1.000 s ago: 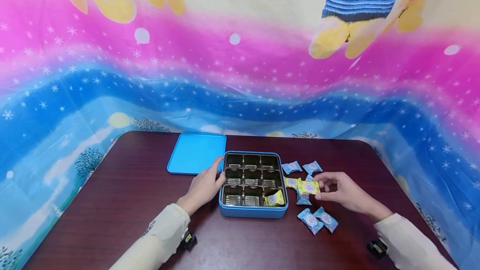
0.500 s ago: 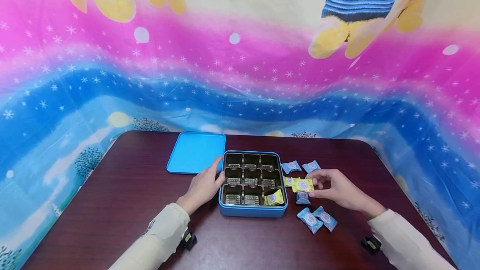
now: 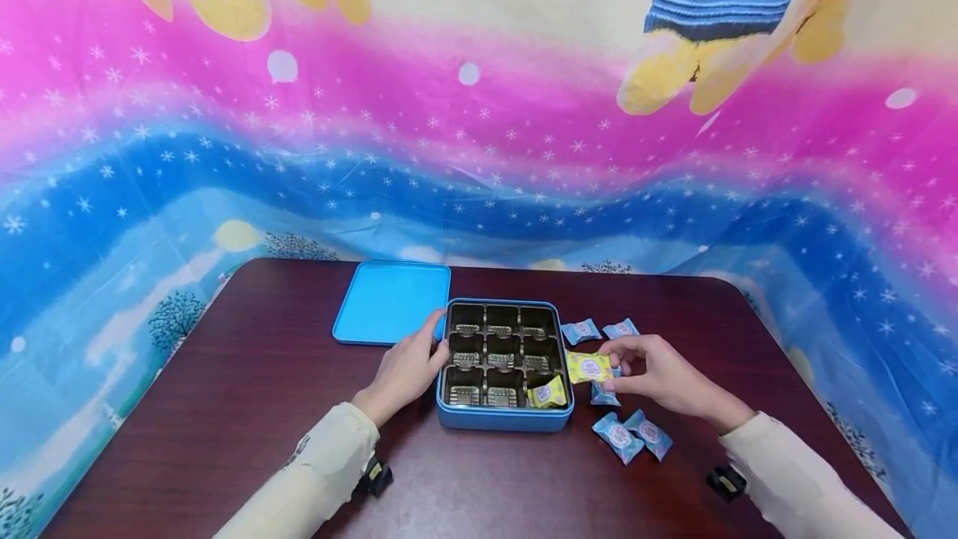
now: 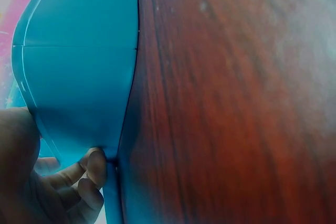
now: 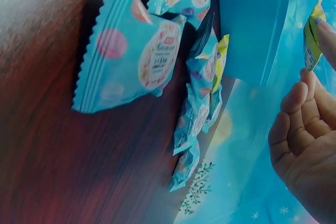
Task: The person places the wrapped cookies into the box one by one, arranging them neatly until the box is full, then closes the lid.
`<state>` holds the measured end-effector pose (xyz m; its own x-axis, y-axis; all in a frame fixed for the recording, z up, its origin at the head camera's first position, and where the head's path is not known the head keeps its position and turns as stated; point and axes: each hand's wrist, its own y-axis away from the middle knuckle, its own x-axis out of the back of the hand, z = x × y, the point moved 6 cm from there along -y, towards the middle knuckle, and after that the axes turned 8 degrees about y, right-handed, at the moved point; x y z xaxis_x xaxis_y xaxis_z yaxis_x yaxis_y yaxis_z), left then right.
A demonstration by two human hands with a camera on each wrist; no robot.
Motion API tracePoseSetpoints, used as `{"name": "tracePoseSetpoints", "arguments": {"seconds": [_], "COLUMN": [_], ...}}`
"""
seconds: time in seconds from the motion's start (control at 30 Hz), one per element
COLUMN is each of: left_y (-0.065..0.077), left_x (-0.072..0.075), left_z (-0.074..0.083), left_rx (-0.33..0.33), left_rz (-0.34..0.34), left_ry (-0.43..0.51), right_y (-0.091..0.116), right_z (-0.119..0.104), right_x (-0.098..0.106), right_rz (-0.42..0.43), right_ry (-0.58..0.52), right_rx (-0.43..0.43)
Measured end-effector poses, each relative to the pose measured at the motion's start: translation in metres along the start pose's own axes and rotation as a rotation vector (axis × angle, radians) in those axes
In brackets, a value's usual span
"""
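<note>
Just right of the blue box, a yellow packet is pinched by the right hand; the box's left side is touched by the left hand, fingers loosely bent. Blue packets are strewn to the box's right — label script too blurred to read. Dark-red desk is seen beneath the box, snowflake-printed cloth behind.

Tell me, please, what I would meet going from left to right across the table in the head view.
Blue lid → blue tin → held yellow packet → right hand → right sleeve.
</note>
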<state>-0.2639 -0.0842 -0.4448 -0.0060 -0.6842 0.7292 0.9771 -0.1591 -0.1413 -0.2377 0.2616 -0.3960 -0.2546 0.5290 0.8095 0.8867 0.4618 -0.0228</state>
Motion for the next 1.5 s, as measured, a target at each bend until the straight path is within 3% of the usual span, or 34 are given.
{"name": "tracePoseSetpoints", "arguments": {"seconds": [0.37,1.0,1.5], "left_y": [0.000,0.000,0.000], "left_x": [0.000,-0.001,-0.001], "left_z": [0.000,0.000,0.001], "left_rx": [0.002,-0.002,0.020], "left_rz": [-0.001,-0.003,-0.015], "left_ry": [-0.002,-0.011,-0.009], "right_y": [-0.004,-0.008,-0.018], "right_z": [-0.008,-0.023,-0.042], "right_x": [-0.008,-0.026,-0.036], "right_rz": [0.000,-0.058,-0.050], "right_ry": [0.006,0.010,0.005], "right_rx": [0.025,-0.003,0.051]}}
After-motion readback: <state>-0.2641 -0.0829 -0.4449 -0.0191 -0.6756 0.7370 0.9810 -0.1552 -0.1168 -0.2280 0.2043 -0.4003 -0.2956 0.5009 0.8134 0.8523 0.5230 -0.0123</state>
